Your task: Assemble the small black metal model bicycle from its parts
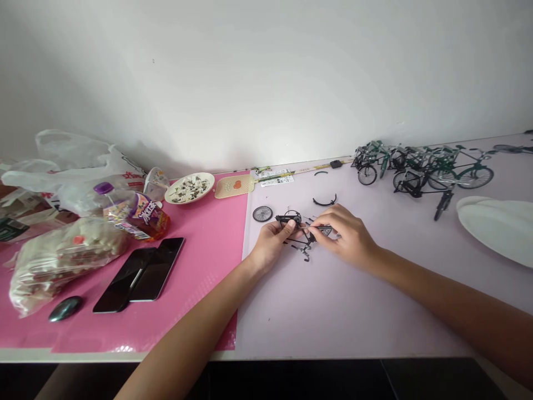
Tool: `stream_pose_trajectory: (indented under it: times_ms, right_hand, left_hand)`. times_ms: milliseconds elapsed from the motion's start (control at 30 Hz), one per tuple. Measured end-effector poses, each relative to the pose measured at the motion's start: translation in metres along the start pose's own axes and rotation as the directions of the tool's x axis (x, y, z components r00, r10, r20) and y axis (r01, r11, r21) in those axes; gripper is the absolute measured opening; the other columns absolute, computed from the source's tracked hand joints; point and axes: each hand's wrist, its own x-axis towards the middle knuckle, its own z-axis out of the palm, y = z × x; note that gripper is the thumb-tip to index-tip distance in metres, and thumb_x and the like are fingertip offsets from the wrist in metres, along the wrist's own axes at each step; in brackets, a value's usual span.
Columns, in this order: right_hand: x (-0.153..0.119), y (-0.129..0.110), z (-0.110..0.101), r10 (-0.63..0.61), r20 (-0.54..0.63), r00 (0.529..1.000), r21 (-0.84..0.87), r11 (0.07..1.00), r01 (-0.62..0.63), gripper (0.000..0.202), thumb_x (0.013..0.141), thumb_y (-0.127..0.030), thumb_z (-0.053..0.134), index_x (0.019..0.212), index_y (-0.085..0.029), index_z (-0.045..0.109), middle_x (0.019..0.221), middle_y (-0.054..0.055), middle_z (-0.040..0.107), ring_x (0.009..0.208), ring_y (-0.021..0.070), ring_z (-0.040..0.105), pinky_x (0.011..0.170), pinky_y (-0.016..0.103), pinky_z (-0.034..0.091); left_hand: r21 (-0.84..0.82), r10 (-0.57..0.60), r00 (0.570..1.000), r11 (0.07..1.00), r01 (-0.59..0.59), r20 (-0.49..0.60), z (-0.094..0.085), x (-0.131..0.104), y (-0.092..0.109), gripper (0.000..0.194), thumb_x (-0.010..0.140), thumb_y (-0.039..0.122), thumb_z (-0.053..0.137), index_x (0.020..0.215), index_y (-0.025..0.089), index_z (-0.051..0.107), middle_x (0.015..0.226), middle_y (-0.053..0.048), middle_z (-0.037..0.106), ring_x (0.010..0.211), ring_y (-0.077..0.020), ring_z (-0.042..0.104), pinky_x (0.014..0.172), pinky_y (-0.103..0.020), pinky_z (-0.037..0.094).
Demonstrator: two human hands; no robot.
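Note:
My left hand (272,240) is closed on a small black model bicycle (308,240), thumb on top, holding it down against the pale table covering. The bicycle lies on its side with its silver handlebars toward me. Pinched in my right hand (339,230) is a thin screwdriver (320,227) with a dark handle, its slim shaft pointing left at the bicycle's frame. My right fingers partly cover a spoked wheel at the bicycle's right end. A loose wheel (262,214) rests left of the bicycle, and a curved black mudguard (325,201) lies just behind my right hand.
Several model bicycles (416,166) stand in a cluster at the back right, near a white plate (495,222). On the pink side are two phones (139,278), a computer mouse (65,308), a drink bottle (137,214), plastic bags (70,250) and a plate of scraps (208,183).

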Motion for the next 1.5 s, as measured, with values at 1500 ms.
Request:
stream_pose_trajectory:
  times_ms: [1500]
  right_hand:
    - [-0.0013, -0.0019, 0.0014, 0.034, -0.004, 0.999, 0.034, 0.999, -0.034, 0.013, 0.092, -0.013, 0.069, 0.093, -0.025, 0.064, 0.080, 0.003, 0.068, 0.075, 0.0200, 0.063, 0.062, 0.033, 0.052]
  left_hand:
    - [-0.080, -0.039, 0.998, 0.996, 0.035, -0.051, 0.0075, -0.0012, 0.0050, 0.047, 0.076, 0.055, 0.087, 0.091, 0.012, 0.078, 0.099, -0.013, 0.082, 0.095, -0.0245, 0.079, 0.112, -0.042, 0.051]
